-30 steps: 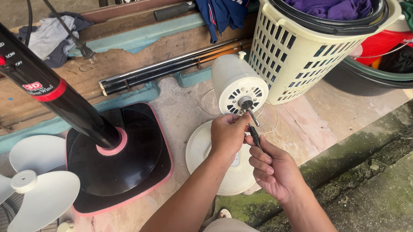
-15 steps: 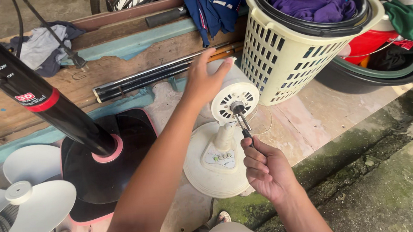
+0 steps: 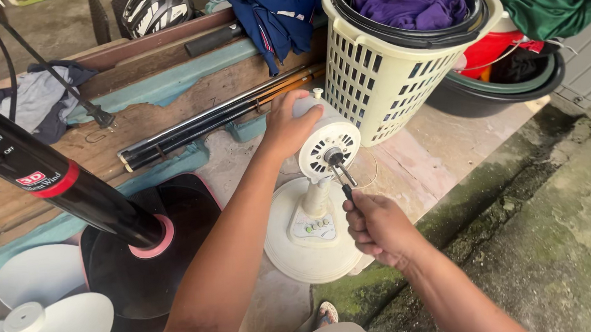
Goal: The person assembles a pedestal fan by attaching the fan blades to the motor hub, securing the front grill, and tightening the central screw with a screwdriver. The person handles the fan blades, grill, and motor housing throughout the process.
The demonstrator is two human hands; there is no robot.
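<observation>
Beside the basket [image 3: 387,92], left hand [image 3: 293,124] grips the fan motor [image 3: 327,140] (white); right hand [image 3: 376,226] is fisted round a screwdriver [image 3: 345,187] at its face.

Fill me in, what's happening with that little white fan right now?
A person is working on a small white desk fan with its blade and guard off. The left hand grips the back of the motor housing, steadying it. The right hand holds a thin dark-handled tool whose tip is at the bare motor shaft. To the left stand a black pedestal fan base and a loose white fan blade; a cream laundry basket sits behind.
</observation>
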